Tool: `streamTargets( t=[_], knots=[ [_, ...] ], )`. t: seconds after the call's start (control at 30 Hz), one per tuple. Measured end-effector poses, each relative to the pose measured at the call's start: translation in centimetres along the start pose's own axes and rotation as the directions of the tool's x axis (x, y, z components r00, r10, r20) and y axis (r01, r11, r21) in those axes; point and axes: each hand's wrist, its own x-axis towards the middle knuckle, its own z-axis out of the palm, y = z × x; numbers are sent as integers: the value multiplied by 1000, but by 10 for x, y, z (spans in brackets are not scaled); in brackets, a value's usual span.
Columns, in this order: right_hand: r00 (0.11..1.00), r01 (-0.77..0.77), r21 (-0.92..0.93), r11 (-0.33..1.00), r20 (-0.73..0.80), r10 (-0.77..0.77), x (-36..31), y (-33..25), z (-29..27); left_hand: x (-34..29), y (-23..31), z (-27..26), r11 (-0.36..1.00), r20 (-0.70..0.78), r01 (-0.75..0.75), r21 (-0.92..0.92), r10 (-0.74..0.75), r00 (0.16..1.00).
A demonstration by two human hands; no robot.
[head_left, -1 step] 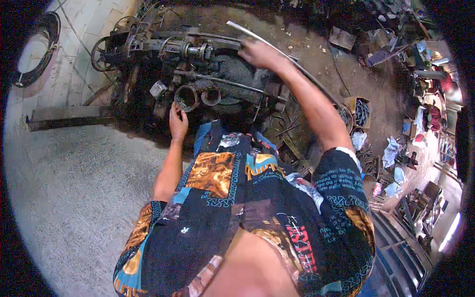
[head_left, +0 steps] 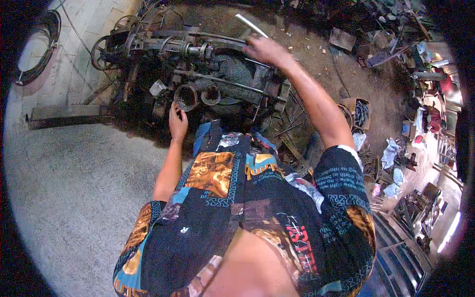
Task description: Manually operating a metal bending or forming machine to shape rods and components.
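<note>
At the near edge of a dark, greasy machine (head_left: 225,69), my left hand (head_left: 178,123) has its fingers and thumb at the lower rim of a round metal cup (head_left: 187,97). Rough, grainy matter shows inside the cup. Beside it is a second, smaller round cup (head_left: 211,95). Over the far side of the machine, my right hand (head_left: 262,50) is closed, apparently around a long pale bar (head_left: 251,25). One end of the bar sticks out beyond the knuckles; my hand and forearm hide the rest.
A spoked wheel (head_left: 101,53) and metal rods (head_left: 222,83) belong to the machine. At left, a beam (head_left: 71,116) juts out over concrete. Scrap, a cardboard box of dark pieces (head_left: 361,113) and crumpled plastic (head_left: 390,153) lie to the right. Coiled cable (head_left: 39,47) hangs on the wall.
My right hand has shifted slightly right and away from me, and the pale bar has moved with it. Less of the bar shows past my forearm. The left hand stays at the cup.
</note>
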Motion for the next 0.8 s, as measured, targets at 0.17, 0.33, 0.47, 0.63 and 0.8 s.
streamTargets(
  t=[0.17,0.33,0.47,0.63,0.8],
  knots=[
    [971,-31,-345,938,210,109,-28,70,-41,-6,0,1,999,14,39,-12,-39,999],
    [995,-100,-348,932,-63,83,-107,76,-62,-12,-4,4,998,55,60,36,-62,997],
    [921,-357,-290,888,49,387,-148,20,-70,-15,-5,6,998,49,52,20,-53,997],
    [861,-470,-162,868,135,491,-149,-58,-57,-6,2,6,998,60,57,16,-57,997],
    [925,-359,133,924,185,333,-96,-80,-33,-5,2,4,999,56,41,28,-43,997]
  ],
)
